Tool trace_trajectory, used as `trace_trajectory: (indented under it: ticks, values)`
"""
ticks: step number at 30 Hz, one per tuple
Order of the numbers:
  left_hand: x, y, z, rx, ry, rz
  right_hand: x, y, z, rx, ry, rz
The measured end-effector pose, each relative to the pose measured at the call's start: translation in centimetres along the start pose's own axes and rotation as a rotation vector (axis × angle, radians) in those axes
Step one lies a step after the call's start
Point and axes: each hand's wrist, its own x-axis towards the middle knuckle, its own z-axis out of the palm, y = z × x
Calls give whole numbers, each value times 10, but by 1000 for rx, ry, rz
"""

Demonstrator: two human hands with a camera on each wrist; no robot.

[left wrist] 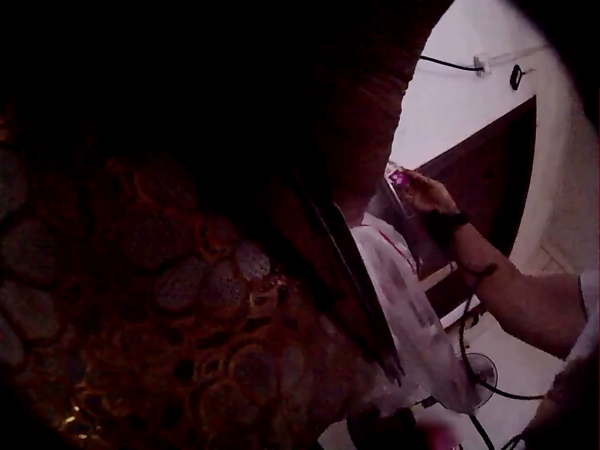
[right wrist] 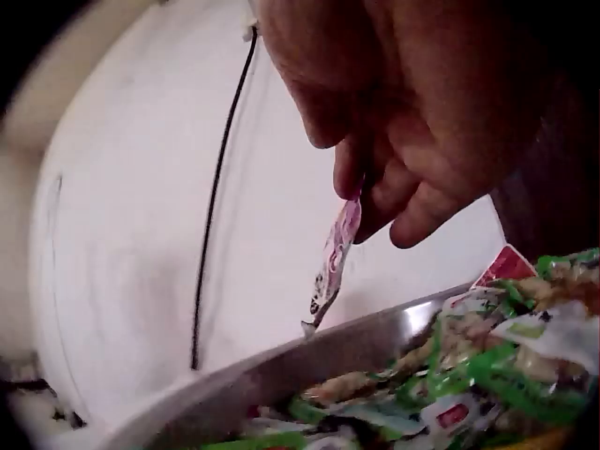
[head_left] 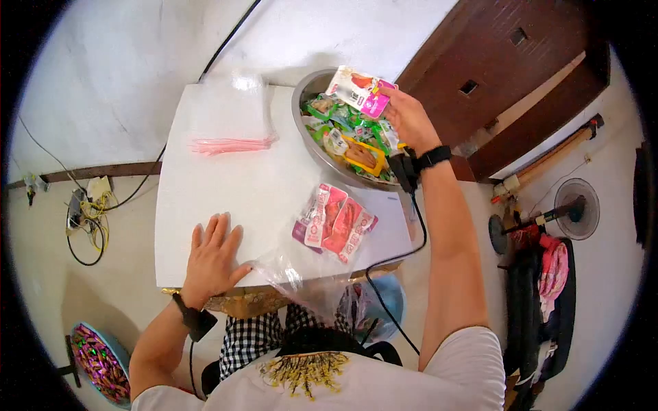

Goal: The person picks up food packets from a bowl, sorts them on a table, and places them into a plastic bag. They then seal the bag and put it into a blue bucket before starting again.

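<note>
My right hand [head_left: 410,122] pinches a white and pink snack packet [head_left: 358,92] above a metal bowl [head_left: 299,116] full of green, white and yellow packets. The right wrist view shows the packet [right wrist: 336,253] edge-on, hanging from the thumb and fingers [right wrist: 375,187] over the bowl's rim. My left hand [head_left: 211,264] rests flat on the white tabletop [head_left: 226,192], fingers spread, its thumb by the edge of a clear plastic bag [head_left: 295,270]. Red and pink packets [head_left: 336,222] lie at the bag's upper end. The left wrist view is mostly dark.
Clear bags with pink edges [head_left: 232,145] lie at the table's back left. A blue bin [head_left: 389,308] stands below the front edge. A basin of wrapped pieces [head_left: 101,363] is on the floor at left. A black cable [head_left: 384,264] runs from my right wrist.
</note>
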Motion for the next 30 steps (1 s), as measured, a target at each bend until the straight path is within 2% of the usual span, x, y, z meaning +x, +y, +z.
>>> trace_trajectory:
  ticks: [2,5,6,8,10,12,13,15,17,18,21,22,25,26,27,29,30]
  values:
    - [-1,2,-3,-9,-22,-5,-41,-13,20,219,-52,-23]
    - [-3,2,-2,-10,-28,-5,-102,-24,50,308,-11,-13]
    - [-5,-5,5,-7,76,54,-119,-22,52,349,-69,-37]
    - [-3,-18,21,-220,165,36,-154,-19,67,427,-62,-33]
    - [-2,-16,5,-436,232,7,-186,-14,84,504,-90,-54]
    - [-5,31,-33,-664,269,-49,-217,-6,109,645,-150,-70]
    - [-8,47,-38,-907,212,-105,-224,-3,121,701,-191,-96]
    - [-13,78,-40,-1396,99,-228,-244,9,149,771,-264,0]
    - [-20,102,-33,-1840,36,-263,-266,36,175,797,-322,51]
    - [-29,120,-40,-1847,117,-373,-277,44,187,808,-353,76]
    - [-45,117,-32,-1853,231,-485,-310,51,212,619,-356,221]
    - [-51,121,-44,-1826,206,-586,-319,44,213,436,-341,243]
    - [-81,93,-39,-1652,199,-441,-322,53,191,-550,-282,-408]
    - [-88,78,-35,-1594,236,-380,-322,49,185,-686,-181,-401]
    - [-95,70,-38,-1470,254,-405,-323,49,180,-782,-39,-462]
    - [-106,57,-44,-1380,210,-441,-326,44,173,-977,0,-281]
    - [-110,53,-45,-1339,150,-457,-326,46,174,-1013,-10,-254]
